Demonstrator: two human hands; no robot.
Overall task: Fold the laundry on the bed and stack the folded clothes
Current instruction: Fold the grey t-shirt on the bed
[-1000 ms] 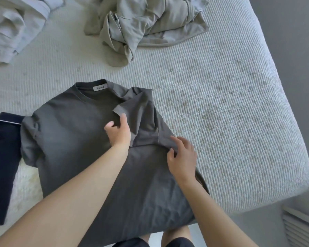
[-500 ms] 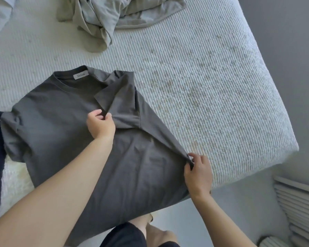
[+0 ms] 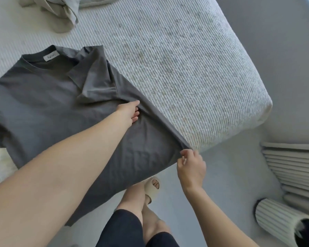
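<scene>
Side fold of grey T-shirt (image 3: 43, 104)
Left hand (image 3: 129, 113) flat, anchoring crease; right hand (image 3: 191, 166), at 4 o'clock, pinches hem taut.

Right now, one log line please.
dark grey cotton T-shirt: right side folded in | left hand: flat on it | right hand: pinching hem corner

A single head-worn wide-angle view looks steeply down and forward from above the near edge of the bed (image 3: 194, 72), close enough that both forearms reach in from the bottom of the frame. The bed's corner points right; beyond it lies floor (image 3: 230, 175). The person's own legs and a slipper (image 3: 152, 187) show directly below. Straight lines bow toward the frame edges.
</scene>
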